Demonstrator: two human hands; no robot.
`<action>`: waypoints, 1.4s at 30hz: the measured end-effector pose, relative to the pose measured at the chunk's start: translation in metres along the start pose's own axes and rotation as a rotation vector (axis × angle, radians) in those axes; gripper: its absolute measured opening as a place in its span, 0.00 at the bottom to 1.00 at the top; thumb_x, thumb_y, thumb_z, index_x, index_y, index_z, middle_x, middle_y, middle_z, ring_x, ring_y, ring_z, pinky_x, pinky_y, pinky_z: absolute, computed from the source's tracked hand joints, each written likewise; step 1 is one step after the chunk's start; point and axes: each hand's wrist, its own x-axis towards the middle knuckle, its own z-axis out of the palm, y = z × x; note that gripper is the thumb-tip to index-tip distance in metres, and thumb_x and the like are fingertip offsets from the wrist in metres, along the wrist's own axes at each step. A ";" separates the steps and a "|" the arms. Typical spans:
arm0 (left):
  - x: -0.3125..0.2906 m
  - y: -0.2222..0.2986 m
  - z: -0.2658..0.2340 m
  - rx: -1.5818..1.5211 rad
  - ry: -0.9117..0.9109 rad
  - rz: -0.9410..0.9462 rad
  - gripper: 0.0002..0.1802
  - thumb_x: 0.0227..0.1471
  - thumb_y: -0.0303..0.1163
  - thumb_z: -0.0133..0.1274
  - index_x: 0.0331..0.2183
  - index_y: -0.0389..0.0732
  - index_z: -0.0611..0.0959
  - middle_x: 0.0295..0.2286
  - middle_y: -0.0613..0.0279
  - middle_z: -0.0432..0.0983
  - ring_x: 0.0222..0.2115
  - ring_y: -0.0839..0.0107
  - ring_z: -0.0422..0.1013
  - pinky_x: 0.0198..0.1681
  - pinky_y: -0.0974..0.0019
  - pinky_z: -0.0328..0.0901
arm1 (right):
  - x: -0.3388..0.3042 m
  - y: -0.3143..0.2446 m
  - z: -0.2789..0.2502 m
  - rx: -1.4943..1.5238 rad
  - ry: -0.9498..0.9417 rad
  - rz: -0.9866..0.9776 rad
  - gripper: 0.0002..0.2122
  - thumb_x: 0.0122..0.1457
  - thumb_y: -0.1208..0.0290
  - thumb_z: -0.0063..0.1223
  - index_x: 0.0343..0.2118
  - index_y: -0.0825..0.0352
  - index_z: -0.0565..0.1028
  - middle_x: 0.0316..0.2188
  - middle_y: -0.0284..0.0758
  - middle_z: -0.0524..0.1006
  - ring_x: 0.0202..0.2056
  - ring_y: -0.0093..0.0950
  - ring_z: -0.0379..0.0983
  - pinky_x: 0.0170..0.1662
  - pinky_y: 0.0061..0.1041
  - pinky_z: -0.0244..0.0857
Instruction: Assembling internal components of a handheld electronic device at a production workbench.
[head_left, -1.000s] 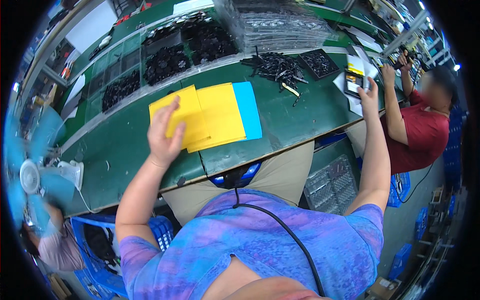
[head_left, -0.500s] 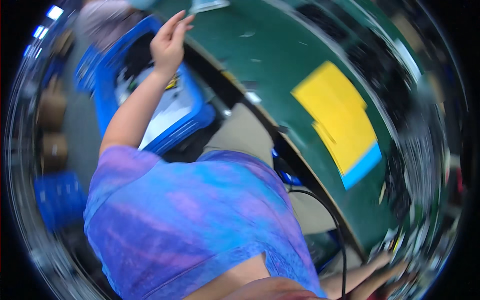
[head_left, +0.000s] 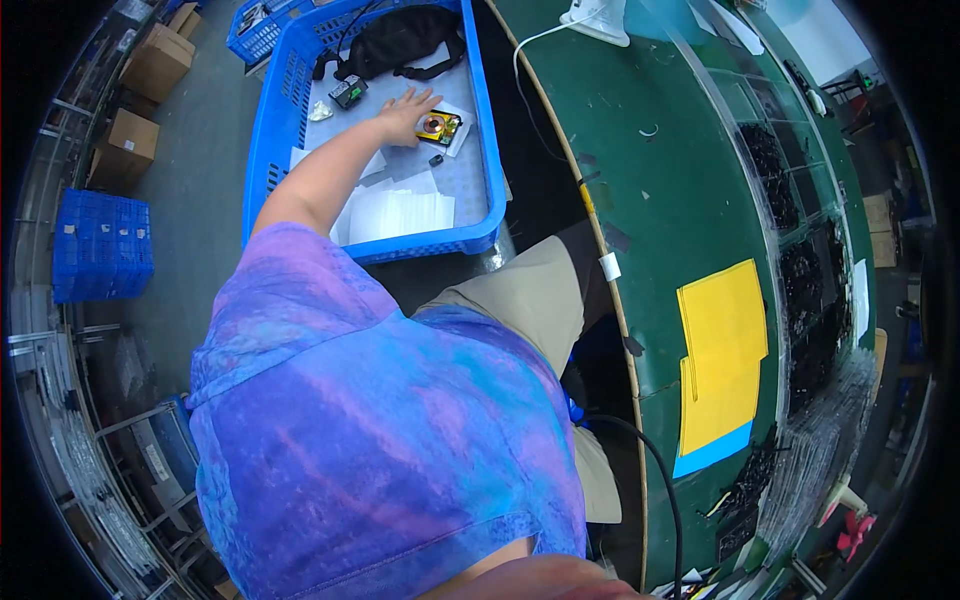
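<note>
My left hand (head_left: 405,117) reaches into a blue plastic crate (head_left: 475,235), its fingers stretched out and apart. At its fingertips lies a small yellow-and-black square piece with a round copper-coloured centre (head_left: 438,127); whether they touch, I cannot tell. That piece rests on a white sheet. A small dark piece (head_left: 436,160) lies beside it. Beyond the hand are a black fabric pouch with a strap (head_left: 410,42) and a small black box with green on it (head_left: 348,92). White paper sheets (head_left: 405,215) are stacked at the crate's near end. My right hand is out of view.
A green worktable (head_left: 620,130) runs along my right, bearing yellow sheets (head_left: 722,340) over a blue one (head_left: 715,450). A black cable (head_left: 655,450) curves by my leg. Stacked blue crates (head_left: 103,245) and cardboard boxes (head_left: 125,145) stand on the left.
My left hand has come down from above the crate and table edge into the crate. The view has turned, so crate and table sit differently. Hands at the lower right are gone from view.
</note>
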 end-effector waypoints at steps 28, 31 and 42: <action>-0.150 0.328 -0.160 -1.397 -0.057 0.802 0.54 0.42 0.31 0.67 0.63 0.39 0.52 0.46 0.57 0.64 0.44 0.68 0.68 0.49 0.63 0.67 | -0.017 -0.496 -0.015 1.307 -0.775 -0.744 0.30 0.53 0.74 0.65 0.60 0.64 0.68 0.48 0.39 0.76 0.40 0.33 0.76 0.51 0.32 0.68; -0.150 0.417 -0.147 -1.465 -0.290 0.747 0.59 0.44 0.34 0.72 0.64 0.31 0.50 0.41 0.60 0.65 0.39 0.72 0.66 0.46 0.69 0.67 | -0.030 -0.520 -0.010 1.643 -1.185 -0.405 0.36 0.61 0.69 0.61 0.69 0.65 0.53 0.51 0.42 0.73 0.44 0.26 0.75 0.52 0.29 0.68; -0.142 0.502 -0.128 -0.665 0.127 1.083 0.58 0.44 0.44 0.67 0.68 0.38 0.54 0.63 0.40 0.50 0.65 0.43 0.48 0.66 0.51 0.53 | -0.009 -0.482 0.048 1.447 -1.209 0.258 0.28 0.62 0.80 0.55 0.64 0.72 0.58 0.36 0.39 0.79 0.35 0.23 0.78 0.36 0.22 0.71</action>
